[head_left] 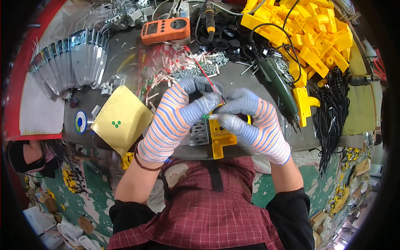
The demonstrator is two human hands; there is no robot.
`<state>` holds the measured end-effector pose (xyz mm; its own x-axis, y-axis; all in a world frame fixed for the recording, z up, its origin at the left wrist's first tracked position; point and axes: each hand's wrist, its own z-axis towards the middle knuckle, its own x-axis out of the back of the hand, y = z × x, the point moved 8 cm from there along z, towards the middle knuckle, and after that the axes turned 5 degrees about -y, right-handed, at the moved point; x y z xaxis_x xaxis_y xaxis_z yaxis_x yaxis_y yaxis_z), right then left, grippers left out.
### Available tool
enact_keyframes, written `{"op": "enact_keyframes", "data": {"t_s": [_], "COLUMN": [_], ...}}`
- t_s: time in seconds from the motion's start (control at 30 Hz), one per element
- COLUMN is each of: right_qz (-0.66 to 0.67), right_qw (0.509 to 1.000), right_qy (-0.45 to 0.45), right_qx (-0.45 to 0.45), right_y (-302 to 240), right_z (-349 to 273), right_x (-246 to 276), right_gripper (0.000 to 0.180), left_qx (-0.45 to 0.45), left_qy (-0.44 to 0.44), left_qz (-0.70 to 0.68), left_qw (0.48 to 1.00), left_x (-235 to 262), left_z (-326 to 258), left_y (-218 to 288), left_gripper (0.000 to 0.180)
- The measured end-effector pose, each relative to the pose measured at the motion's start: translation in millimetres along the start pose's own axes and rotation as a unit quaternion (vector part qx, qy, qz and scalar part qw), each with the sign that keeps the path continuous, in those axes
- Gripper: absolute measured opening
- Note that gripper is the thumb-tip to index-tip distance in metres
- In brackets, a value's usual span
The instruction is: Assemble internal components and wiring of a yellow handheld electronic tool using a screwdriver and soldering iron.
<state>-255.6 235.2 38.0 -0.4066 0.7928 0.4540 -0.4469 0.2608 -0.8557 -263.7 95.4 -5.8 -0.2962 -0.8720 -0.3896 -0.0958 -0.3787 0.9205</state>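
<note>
Both my hands wear striped knitted gloves and meet above the table's front edge. Thumb and fingers of my left hand (173, 114) are closed on a thin red wire (204, 71), which runs back toward the pile of parts. My right hand (256, 121) pinches a small pale piece with a green tip (205, 117), pointing left. The wire's dark lower end lies close to my right fingertips; whether they touch it I cannot tell. Under the hands is a yellow plastic housing (223, 137), partly hidden. A perforated metal plate (198, 134) lies left of it.
Behind my hands are loose screws (216, 59) and red-wired parts (166, 62). A green electric screwdriver (277, 85) lies right, before piled yellow housings (321, 41) and black cables (333, 112). Left are a yellow card (121, 116), solder spool (81, 121) and metal strips (83, 58). An orange meter (166, 30) stands behind.
</note>
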Motion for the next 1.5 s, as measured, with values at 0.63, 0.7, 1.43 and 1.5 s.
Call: {"op": "enact_keyframes", "data": {"t_s": [0.63, 0.7, 1.43, 1.5], "right_qz": [0.079, 0.062, 0.061, 0.045], "right_qw": [0.986, 0.992, 0.975, 0.974], "right_qy": [-0.043, 0.028, 0.051, 0.065], "right_qx": [-0.143, -0.103, -0.207, -0.212], "right_y": [23.0, 18.8, 30.3, 30.4], "right_z": [-33.9, -30.1, -3.0, -6.0], "right_x": [-28.4, -6.7, 5.2, 5.8], "right_gripper": [0.014, 0.014, 0.021, 0.020], "left_qx": [-0.019, -0.005, -0.086, -0.135], "left_qy": [0.048, 0.037, 0.094, 0.113], "left_qz": [-0.338, -0.315, 0.312, 0.349], "left_qw": [0.940, 0.948, 0.942, 0.920], "left_x": [-2.8, 1.0, -15.0, -17.1], "left_z": [-16.5, -19.4, -34.4, -37.0], "left_y": [-30.3, -30.6, -16.4, -11.0], "left_gripper": [0.020, 0.018, 0.012, 0.009]}}
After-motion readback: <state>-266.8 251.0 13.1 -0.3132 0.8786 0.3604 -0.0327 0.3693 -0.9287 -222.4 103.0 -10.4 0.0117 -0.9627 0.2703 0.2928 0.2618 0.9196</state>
